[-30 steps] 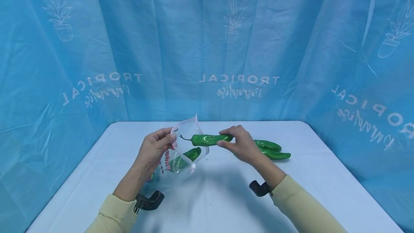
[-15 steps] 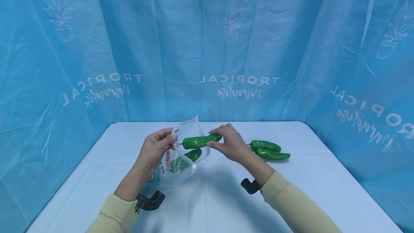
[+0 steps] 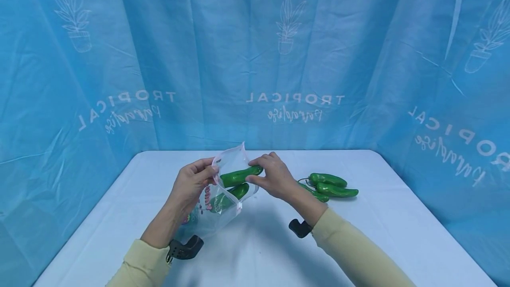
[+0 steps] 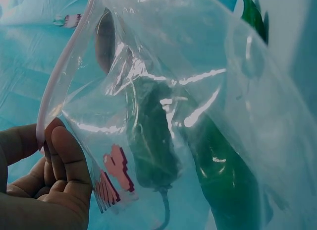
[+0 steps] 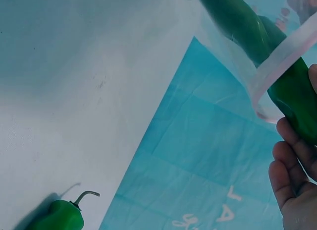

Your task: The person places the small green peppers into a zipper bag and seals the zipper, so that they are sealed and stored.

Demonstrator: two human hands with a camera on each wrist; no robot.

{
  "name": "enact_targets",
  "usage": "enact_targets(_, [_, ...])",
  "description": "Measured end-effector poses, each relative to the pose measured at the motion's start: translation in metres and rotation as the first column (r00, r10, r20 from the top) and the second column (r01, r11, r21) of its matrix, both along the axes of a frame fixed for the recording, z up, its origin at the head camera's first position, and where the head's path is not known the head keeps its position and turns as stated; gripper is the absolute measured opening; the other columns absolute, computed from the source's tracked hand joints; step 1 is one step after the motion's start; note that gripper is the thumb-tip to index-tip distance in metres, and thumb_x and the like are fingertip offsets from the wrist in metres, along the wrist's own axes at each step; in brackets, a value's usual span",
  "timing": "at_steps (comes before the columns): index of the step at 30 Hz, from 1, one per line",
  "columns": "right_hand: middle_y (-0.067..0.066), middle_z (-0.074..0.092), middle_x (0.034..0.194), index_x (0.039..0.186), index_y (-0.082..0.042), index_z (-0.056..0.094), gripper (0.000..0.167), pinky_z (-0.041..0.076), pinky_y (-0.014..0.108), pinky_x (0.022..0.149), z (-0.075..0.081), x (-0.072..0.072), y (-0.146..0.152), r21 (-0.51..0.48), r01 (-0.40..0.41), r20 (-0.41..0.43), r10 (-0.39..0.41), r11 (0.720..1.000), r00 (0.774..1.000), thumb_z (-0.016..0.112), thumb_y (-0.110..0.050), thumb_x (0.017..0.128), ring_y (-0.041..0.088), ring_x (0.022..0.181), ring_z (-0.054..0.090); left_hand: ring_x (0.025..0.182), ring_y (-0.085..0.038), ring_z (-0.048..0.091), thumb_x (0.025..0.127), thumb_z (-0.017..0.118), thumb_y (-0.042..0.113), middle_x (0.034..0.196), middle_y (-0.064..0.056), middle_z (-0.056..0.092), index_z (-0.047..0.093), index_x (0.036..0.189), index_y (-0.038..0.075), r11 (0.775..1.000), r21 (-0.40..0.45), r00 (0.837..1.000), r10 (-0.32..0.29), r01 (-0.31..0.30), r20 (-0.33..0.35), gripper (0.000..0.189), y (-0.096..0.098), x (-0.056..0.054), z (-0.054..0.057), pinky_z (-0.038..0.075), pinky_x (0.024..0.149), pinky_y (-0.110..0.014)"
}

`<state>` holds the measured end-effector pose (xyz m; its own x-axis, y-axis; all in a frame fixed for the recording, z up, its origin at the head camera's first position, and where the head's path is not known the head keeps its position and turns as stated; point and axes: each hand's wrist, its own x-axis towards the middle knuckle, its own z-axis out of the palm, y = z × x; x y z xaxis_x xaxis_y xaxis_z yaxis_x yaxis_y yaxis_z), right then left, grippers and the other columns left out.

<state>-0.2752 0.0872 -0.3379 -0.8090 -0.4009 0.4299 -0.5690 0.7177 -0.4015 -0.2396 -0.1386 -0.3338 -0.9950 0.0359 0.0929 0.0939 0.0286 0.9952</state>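
My left hand [image 3: 194, 180] pinches the rim of a clear zip bag [image 4: 114, 116] and keeps its mouth spread toward the right. Inside the bag lies one green chili pepper [image 3: 223, 200], seen through the printed plastic. My right hand [image 3: 272, 177] grips a second green chili pepper [image 3: 240, 176] by its rounded end. Stem first, that pepper reaches through the bag's mouth, its stem end within the bag in the left wrist view. In the right wrist view the pink-edged rim crosses over the held pepper [image 5: 292, 98], just ahead of my fingertips.
Three more green chili peppers [image 3: 336, 190] lie together on the white table [image 3: 398, 234], right of my right forearm. A blue printed curtain [image 3: 255, 56] hangs behind the table and along both sides.
My right hand has moved left, carrying the held pepper from outside the bag's mouth into it. The left hand and the bag have barely moved. The loose peppers show more fully.
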Motion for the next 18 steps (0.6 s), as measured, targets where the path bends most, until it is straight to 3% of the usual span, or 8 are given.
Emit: enact_targets(18, [0.000,0.064,0.117,0.121,-0.016,0.062,0.045,0.050,0.029,0.082,0.002,-0.002,-0.017,0.096,-0.002,0.023,0.000,0.995,1.000,0.070,-0.039,0.083,0.015,0.101,0.048,0.093,-0.012,0.061,0.091,0.062,0.028,0.121,-0.013,0.058,0.054,0.128,0.006,1.000,-0.011,1.000,-0.006,0.006,0.020,0.044,0.001,0.003,0.001,0.049,0.087,-0.020])
